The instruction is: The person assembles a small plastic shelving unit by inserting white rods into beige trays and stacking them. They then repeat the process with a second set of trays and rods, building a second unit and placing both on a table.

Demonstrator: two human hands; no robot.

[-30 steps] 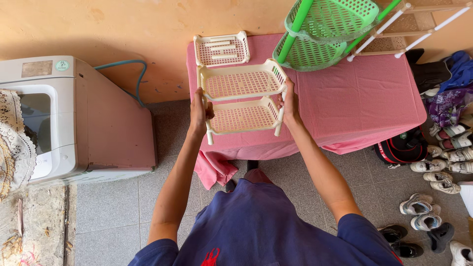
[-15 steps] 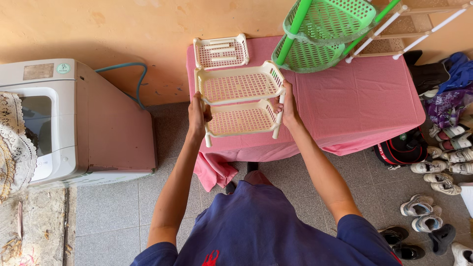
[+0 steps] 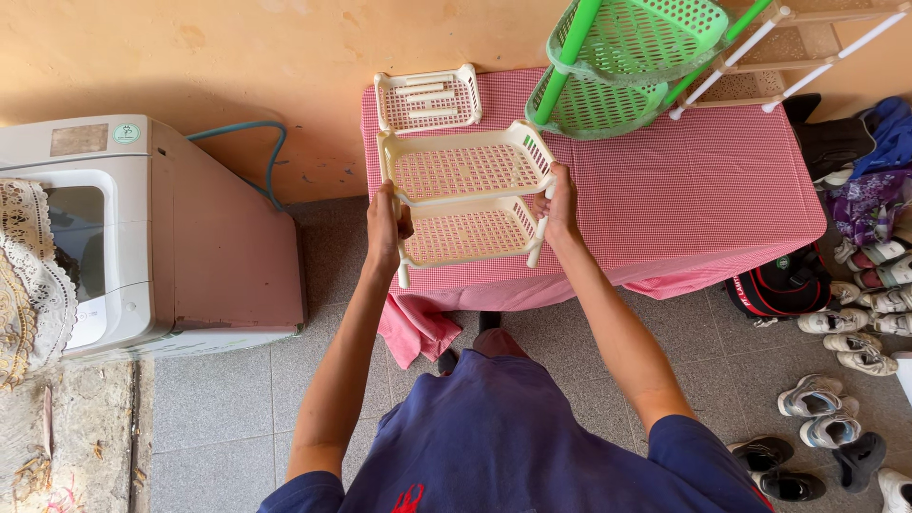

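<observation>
Now both arms reach forward from the body, elbows bent a little, forearms running up toward the table (image 3: 722, 190) and drawing closer together at the wrists. The left hand (image 3: 385, 228) grips the left side of a cream rack (image 3: 467, 204), fingers wrapped around its corner post, thumb side facing the camera. The right hand (image 3: 559, 204) clasps the right side the same way, fingers curled around the post between the two shelves. Both hands are closed on the rack, holding it just above the near edge of the table, over the pink checked cloth.

The rack in hand has two perforated shelves, one above the other, joined by short white posts; the upper shelf sits a little farther from the person than the lower one. One more loose cream shelf (image 3: 427, 99) lies flat on the cloth beyond it, near the wall, with small white posts lying in it. A green rack (image 3: 627, 66) with two round-cornered shelves on green poles lies tilted at the far right of the table, and beside it one more cream rack (image 3: 807, 38) with white poles reaches out of view.

One washing machine (image 3: 142, 237) stands to the left on the tiled floor. Several pairs of shoes (image 3: 855, 323) lie on the right.
</observation>
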